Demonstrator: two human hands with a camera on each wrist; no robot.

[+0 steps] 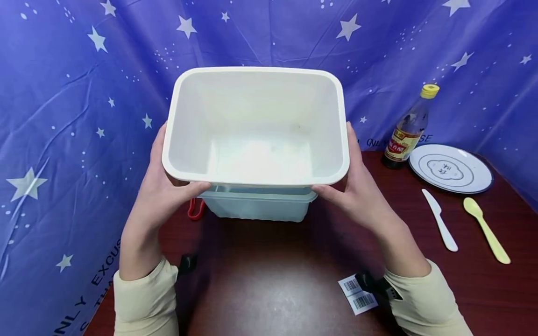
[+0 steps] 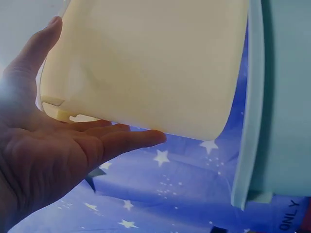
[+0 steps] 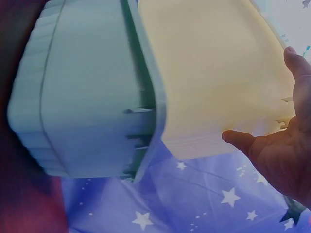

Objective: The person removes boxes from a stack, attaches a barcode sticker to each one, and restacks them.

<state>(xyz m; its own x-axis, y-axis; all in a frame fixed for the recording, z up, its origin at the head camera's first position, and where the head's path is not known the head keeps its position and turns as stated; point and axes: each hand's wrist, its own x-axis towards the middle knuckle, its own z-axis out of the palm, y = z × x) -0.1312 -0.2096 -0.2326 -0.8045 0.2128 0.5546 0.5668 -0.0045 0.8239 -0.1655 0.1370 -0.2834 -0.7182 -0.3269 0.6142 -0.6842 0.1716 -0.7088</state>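
Observation:
Both hands hold up a white plastic bin [image 1: 260,126], its open top tilted toward the head camera. My left hand [image 1: 161,179] grips the left end, thumb at the near rim and fingers along the outside. At the opposite end, my right hand [image 1: 357,186] grips it the same way. Below and partly behind it on the table stands a light teal plastic bin [image 1: 256,207], mostly hidden in the head view. Both wrist views show the white bin's cream-looking outer wall [image 2: 150,63] beside the teal bin's wall [image 3: 92,97].
On the right of the dark red table [image 1: 260,280] are a sauce bottle [image 1: 405,130], a white plate [image 1: 466,163], a white knife [image 1: 439,219] and a yellow spoon [image 1: 485,228]. A red loop [image 1: 195,212] lies left of the teal bin. A barcode label [image 1: 357,294] is near the right wrist. Blue star-patterned cloth [image 1: 269,37] surrounds the table.

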